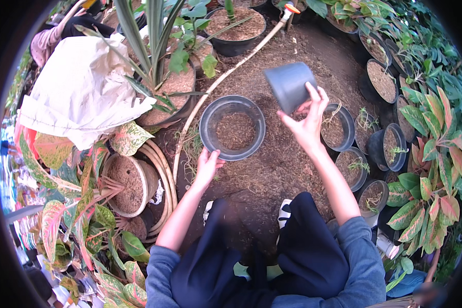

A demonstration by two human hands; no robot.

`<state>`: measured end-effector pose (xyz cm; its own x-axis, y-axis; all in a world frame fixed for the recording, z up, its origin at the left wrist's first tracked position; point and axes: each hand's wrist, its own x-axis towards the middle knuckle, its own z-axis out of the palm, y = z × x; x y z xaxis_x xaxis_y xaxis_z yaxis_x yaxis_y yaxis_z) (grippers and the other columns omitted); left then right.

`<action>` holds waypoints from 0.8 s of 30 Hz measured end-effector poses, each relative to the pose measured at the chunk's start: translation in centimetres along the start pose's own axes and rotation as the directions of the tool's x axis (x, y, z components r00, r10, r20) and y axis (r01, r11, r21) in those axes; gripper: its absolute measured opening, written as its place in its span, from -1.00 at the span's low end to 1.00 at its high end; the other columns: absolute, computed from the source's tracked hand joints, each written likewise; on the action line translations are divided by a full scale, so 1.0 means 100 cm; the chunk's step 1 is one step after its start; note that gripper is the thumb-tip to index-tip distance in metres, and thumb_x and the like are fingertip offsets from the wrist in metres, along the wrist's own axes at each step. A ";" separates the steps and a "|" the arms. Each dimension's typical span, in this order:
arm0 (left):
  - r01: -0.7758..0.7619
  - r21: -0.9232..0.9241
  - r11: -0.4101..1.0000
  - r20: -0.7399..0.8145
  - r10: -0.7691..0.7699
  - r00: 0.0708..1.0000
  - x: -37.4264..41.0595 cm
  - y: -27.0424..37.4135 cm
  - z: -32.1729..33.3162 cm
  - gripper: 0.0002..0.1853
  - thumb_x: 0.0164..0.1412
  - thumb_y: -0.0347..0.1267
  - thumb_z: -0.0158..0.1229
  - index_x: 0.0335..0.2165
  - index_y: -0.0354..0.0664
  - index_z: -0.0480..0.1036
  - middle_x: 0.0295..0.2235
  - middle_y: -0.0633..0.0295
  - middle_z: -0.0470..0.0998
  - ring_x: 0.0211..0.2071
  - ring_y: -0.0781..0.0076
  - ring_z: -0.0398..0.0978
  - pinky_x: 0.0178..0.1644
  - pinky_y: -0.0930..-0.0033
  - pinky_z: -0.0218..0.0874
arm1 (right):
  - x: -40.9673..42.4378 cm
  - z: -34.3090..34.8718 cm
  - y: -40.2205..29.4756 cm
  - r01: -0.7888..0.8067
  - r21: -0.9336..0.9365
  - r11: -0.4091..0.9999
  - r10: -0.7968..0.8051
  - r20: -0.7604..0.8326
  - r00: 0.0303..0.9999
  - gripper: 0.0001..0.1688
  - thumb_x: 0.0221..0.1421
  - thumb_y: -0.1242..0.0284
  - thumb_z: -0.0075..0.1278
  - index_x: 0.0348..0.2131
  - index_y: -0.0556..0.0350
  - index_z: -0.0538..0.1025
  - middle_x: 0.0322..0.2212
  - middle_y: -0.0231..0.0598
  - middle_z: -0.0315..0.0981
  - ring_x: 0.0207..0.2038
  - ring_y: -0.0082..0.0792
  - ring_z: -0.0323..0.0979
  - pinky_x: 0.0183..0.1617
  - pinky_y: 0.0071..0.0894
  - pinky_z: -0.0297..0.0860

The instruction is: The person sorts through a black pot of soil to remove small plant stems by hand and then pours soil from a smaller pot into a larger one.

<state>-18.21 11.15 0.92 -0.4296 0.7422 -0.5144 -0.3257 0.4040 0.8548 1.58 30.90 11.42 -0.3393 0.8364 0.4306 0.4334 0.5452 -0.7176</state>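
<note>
My left hand (208, 166) grips the near rim of a round black plastic plant pot (232, 155), whose mouth faces up; brown soil or fibre shows inside it. Held by my right hand (310, 115) is a second dark plastic pot (292, 84), tilted on its side over the ground to the right of the first, slightly blurred. Its mouth points left and its inside is hidden. Beneath both pots lies brown ground strewn with loose fibre (285, 165).
A pale hose (225, 75) runs along the left, coiled beside a white-rimmed pot (142, 184). A white sack (81, 84) lies upper left, near another person's sleeve (46, 44). Several potted seedlings (350, 165) and leafy plants (435, 154) line the right.
</note>
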 end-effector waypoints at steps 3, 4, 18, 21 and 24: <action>0.031 0.009 0.999 -0.012 -0.031 0.999 -0.002 0.002 -0.001 -0.75 0.17 -0.33 -0.10 -0.19 -0.20 0.21 -0.40 0.26 0.40 -0.51 0.59 0.41 -0.44 0.59 0.30 | -0.006 0.004 0.046 -0.192 -0.072 0.979 0.196 0.054 0.979 0.05 -0.42 0.42 0.28 0.07 -0.18 0.06 -0.03 0.00 -0.16 -0.49 -0.39 0.28 -0.33 -0.38 0.36; 0.041 0.018 0.999 -0.018 -0.041 0.999 -0.001 0.001 -0.001 -0.75 0.17 -0.32 -0.10 -0.19 -0.21 0.21 -0.40 0.26 0.40 -0.51 0.58 0.40 -0.44 0.59 0.30 | -0.013 0.010 0.062 -0.245 -0.093 0.965 0.254 0.095 0.963 0.05 -0.42 0.41 0.28 0.07 -0.18 0.06 -0.03 0.00 -0.16 -0.50 -0.39 0.29 -0.32 -0.37 0.37; 0.005 0.031 0.999 -0.040 -0.004 0.999 -0.001 0.003 0.007 -0.76 0.17 -0.35 -0.11 -0.20 -0.23 0.23 -0.37 0.27 0.39 -0.46 0.57 0.39 -0.40 0.54 0.31 | -0.090 0.044 0.101 -0.508 0.028 0.861 0.480 0.290 0.828 0.01 -0.44 0.51 0.20 0.06 -0.12 0.09 -0.05 0.03 -0.15 -0.60 -0.44 0.32 -0.37 -0.45 0.40; 0.001 0.030 1.000 -0.040 0.000 0.999 -0.001 0.003 0.009 -0.76 0.17 -0.35 -0.11 -0.20 -0.23 0.24 -0.36 0.27 0.39 -0.44 0.58 0.39 -0.39 0.54 0.31 | -0.104 0.044 0.107 -0.642 0.239 0.728 0.587 0.266 0.765 -0.04 -0.34 0.53 0.17 0.07 -0.12 0.06 -0.07 -0.05 -0.08 -0.57 -0.49 0.32 -0.41 -0.49 0.43; 0.005 0.049 0.999 -0.038 -0.003 0.999 0.000 0.000 0.007 -0.75 0.17 -0.35 -0.14 -0.18 -0.22 0.22 -0.33 0.26 0.39 -0.40 0.55 0.40 -0.39 0.52 0.32 | -0.097 0.030 0.108 -0.769 0.512 0.383 0.696 0.387 0.605 -0.14 -0.21 0.57 0.12 0.07 -0.10 0.06 -0.24 -0.23 0.18 -0.53 -0.55 0.30 -0.42 -0.48 0.46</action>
<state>-17.60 11.49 0.99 -0.4603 0.7199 -0.5194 -0.2862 0.4335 0.8545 7.05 28.52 -2.14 -0.2265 0.8633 -0.4510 -0.0007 -0.4632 -0.8862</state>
